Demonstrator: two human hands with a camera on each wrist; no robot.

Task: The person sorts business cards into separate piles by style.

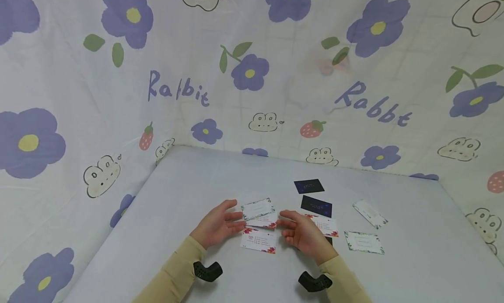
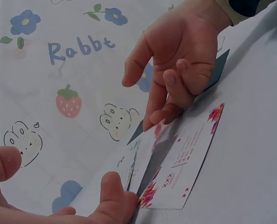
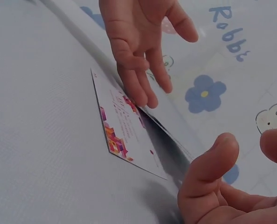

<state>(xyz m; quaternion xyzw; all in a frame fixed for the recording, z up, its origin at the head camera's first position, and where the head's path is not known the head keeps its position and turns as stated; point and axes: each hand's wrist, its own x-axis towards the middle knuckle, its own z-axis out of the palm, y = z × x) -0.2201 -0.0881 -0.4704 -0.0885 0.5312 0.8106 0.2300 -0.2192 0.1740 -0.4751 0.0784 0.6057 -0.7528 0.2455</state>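
My left hand [image 1: 218, 224] is at the left edge of two overlapping business cards, its fingertips touching them, thumb spread apart. The upper one is a white card with green leaf corners [image 1: 257, 208]; under it shows a white card with red flower corners [image 1: 267, 222]. At their right edge is my right hand [image 1: 305, 235], fingertips at the corner, palm facing the left hand. Both wrist views show these cards tilted up between the fingertips. Just in front of them lies another red-flowered card [image 1: 258, 241], flat on the table [image 2: 250, 154].
Right of the hands, a black card [image 1: 309, 186], a second black card [image 1: 316, 206] and a red-flowered card [image 1: 324, 225] lie in a column, another dark card partly hidden below. Farther right lie two leaf-patterned cards [image 1: 370, 214]. A flower-printed curtain [image 1: 295, 93] surrounds the table.
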